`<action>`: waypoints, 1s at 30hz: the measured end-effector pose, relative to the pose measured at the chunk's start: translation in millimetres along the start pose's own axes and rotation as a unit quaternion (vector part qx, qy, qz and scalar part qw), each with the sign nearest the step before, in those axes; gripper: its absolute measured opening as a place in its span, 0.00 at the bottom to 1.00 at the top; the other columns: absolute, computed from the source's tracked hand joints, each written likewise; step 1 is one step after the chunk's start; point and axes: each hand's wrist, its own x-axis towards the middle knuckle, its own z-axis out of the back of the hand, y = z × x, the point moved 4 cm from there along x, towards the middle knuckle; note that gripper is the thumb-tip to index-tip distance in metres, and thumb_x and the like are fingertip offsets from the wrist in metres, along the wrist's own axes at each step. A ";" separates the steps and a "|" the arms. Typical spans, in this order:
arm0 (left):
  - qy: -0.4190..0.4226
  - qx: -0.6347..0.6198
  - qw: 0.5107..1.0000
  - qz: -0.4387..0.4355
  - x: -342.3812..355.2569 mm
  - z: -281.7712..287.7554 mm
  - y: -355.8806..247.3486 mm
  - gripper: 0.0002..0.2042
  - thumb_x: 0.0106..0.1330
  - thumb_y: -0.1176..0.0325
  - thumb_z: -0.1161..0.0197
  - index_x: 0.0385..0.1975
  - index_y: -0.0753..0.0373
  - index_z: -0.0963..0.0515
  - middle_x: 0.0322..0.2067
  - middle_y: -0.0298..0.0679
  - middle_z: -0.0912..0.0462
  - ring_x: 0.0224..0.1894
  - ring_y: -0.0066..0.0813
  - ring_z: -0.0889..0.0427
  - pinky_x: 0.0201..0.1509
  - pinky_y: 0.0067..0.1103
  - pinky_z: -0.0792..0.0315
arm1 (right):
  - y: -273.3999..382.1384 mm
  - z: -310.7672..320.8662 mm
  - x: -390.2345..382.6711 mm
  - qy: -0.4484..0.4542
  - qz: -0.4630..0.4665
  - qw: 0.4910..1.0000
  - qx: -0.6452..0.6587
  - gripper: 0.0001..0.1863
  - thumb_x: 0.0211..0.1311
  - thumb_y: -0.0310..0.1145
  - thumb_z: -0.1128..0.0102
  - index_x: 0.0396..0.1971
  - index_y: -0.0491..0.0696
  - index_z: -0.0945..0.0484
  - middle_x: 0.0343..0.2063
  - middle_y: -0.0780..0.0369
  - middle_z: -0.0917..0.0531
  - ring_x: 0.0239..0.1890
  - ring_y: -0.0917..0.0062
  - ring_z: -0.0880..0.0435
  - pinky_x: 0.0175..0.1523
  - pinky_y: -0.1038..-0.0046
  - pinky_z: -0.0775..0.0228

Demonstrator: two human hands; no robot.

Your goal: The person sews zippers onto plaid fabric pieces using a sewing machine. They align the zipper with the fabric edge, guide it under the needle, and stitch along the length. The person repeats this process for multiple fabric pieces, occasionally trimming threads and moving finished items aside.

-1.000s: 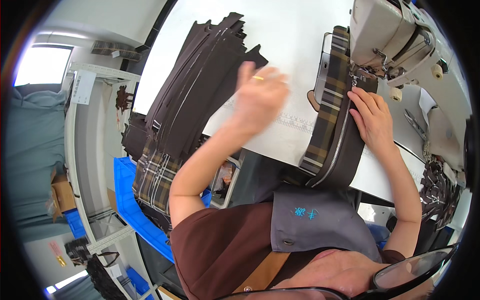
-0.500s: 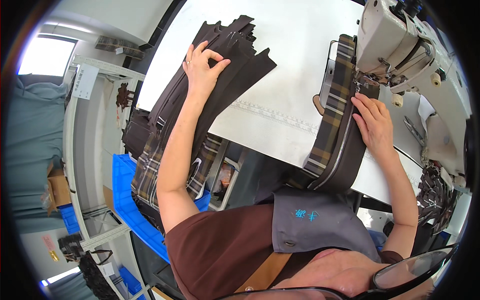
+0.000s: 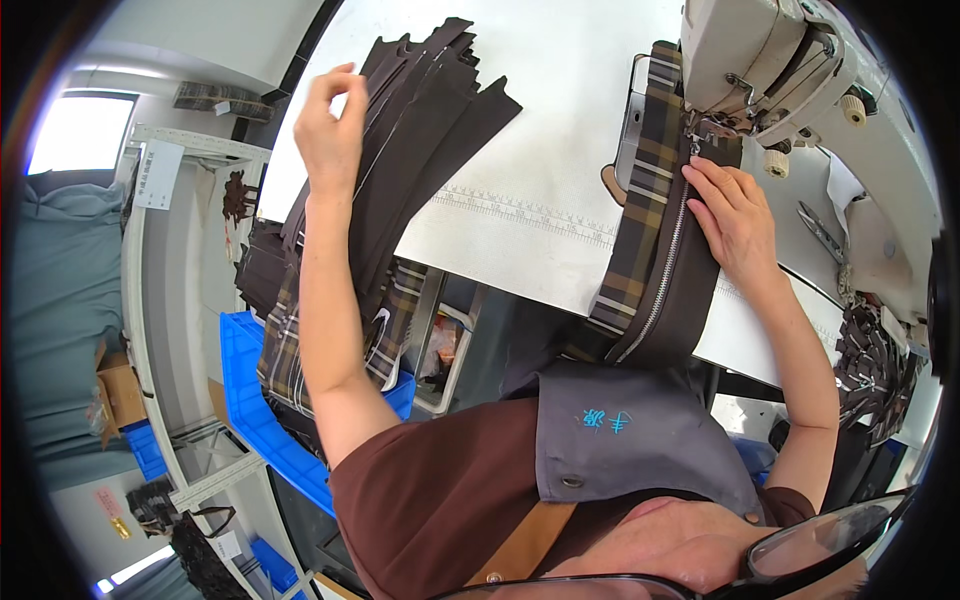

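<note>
My right hand (image 3: 738, 220) lies with stretched fingers on a dark brown fabric panel (image 3: 665, 330) with a silver zipper (image 3: 668, 265). The fingertips sit just below the presser foot of a sewing machine (image 3: 745, 75). Brown plaid fabric (image 3: 640, 220) runs along the panel's left side. At the left edge of a fanned stack of dark brown fabric pieces (image 3: 430, 130), my left hand (image 3: 332, 130) is raised with curled fingers, thumb near the forefinger. Whether it pinches anything cannot be made out.
A phone (image 3: 630, 130) lies left of the plaid fabric. Thread snips (image 3: 822, 232) rest right of the machine. A printed ruler (image 3: 530, 215) crosses the white table (image 3: 540, 60). Plaid pieces hang over a blue bin (image 3: 240, 350); more bundled pieces (image 3: 872, 375) hang at right.
My left hand has moved from over the stack to its left edge, with the fingers more curled. The right hand stays on the zippered panel. The whole view has shifted slightly.
</note>
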 end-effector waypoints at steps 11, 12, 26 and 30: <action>0.046 0.120 0.974 -0.189 -26.7 -38.0 -5.5 0.04 0.58 0.67 0.36 0.31 0.56 0.21 0.45 0.38 0.20 0.51 0.38 0.24 0.54 0.34 0.35 | 2.6 0.4 -0.5 -0.005 0.003 1.000 0.000 0.19 0.51 0.30 0.36 0.46 0.47 0.23 0.47 0.66 0.22 0.44 0.70 0.25 0.47 0.70 0.31; 0.066 0.052 0.996 -0.035 -26.3 -33.1 -16.4 0.04 0.62 0.71 0.41 0.35 0.58 0.22 0.34 0.39 0.17 0.34 0.37 0.18 0.38 0.26 0.27 | 1.7 -0.4 -1.1 -0.003 0.002 1.000 -0.001 0.19 0.52 0.30 0.36 0.46 0.47 0.23 0.47 0.66 0.22 0.44 0.70 0.25 0.47 0.70 0.31; 0.429 -0.017 0.901 -0.058 -114.3 -39.3 -82.5 0.26 0.56 0.83 0.49 0.58 0.61 0.30 0.56 0.42 0.26 0.59 0.31 0.30 0.61 0.31 0.39 | -0.3 -2.8 -3.6 -0.021 0.001 1.000 0.001 0.16 0.54 0.32 0.38 0.44 0.47 0.22 0.46 0.65 0.22 0.44 0.70 0.25 0.47 0.70 0.30; 0.402 0.110 0.866 -0.278 -111.9 -41.1 -90.1 0.29 0.53 0.81 0.48 0.59 0.58 0.32 0.65 0.43 0.39 0.68 0.40 0.44 0.67 0.48 0.53 | 0.4 -2.2 -4.2 -0.018 0.000 1.000 -0.010 0.16 0.54 0.33 0.37 0.44 0.47 0.22 0.46 0.65 0.22 0.45 0.70 0.25 0.47 0.71 0.29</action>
